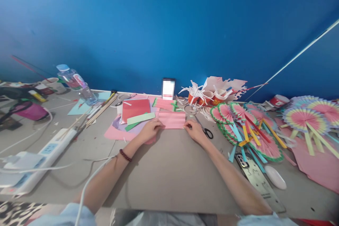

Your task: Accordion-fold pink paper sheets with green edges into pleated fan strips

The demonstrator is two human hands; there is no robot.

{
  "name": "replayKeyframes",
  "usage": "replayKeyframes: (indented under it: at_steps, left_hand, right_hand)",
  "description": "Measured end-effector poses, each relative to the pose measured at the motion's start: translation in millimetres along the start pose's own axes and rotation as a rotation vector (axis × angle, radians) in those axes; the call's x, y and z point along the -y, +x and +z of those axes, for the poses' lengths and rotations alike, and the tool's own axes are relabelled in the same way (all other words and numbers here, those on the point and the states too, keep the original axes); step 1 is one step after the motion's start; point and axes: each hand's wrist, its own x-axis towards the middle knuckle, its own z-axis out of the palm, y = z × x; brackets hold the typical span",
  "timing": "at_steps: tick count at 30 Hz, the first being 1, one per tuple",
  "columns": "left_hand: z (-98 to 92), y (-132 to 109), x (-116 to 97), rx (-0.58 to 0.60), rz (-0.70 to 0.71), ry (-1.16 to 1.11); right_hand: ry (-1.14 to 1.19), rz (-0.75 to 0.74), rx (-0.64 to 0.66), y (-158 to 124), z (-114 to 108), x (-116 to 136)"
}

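A pink sheet of paper (173,122) with crosswise fold lines lies on the grey table in front of me. At its lower left corner, my left hand (152,129) is closed, fingertips pinching the edge. My right hand (195,130) pinches the opposite lower corner the same way. Just behind the sheet is a pleated pink paper with green edges (165,104). Left of it, light green (141,117) and darker green strips lie over a red paper pack (135,109). Black-handled scissors (208,133) rest right of my right hand.
A phone (168,89) with a lit screen leans on the blue wall. Pleated paper fans (254,122), a cat-patterned phone (255,174) and a white mouse (275,177) occupy the right. Leftward are a water bottle (79,84), a power strip (45,155) and a white cable crossing my left arm.
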Motion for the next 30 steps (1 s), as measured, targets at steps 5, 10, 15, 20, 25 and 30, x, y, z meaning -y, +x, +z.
replayKeyframes:
  at_steps: [5,10,15,20,25,30]
  left_hand:
    - [0.2,0.8,0.2,0.008,-0.014,-0.008]
    - [1.6,0.8,0.9,0.012,0.008,0.022]
    - [2.8,0.1,3.1,0.017,0.05,0.07]
    - [5.1,-0.5,2.7,0.01,0.084,0.118]
    - [4.8,-1.4,-2.8,-0.013,0.078,0.145]
    - [4.1,-2.3,-7.1,-0.021,0.079,0.269]
  right_hand:
    - [0.012,-0.022,0.001,-0.5,0.6,-1.0]
    - [0.006,-0.028,-0.003,-0.9,1.7,-2.8]
    - [0.015,-0.031,-0.006,-0.4,2.1,-3.4]
    - [0.006,-0.038,-0.015,-1.0,3.5,-3.8]
    - [-0.012,-0.056,-0.042,-3.1,7.1,-6.2]
    - [-0.055,-0.088,-0.061,-5.8,9.6,-6.8]
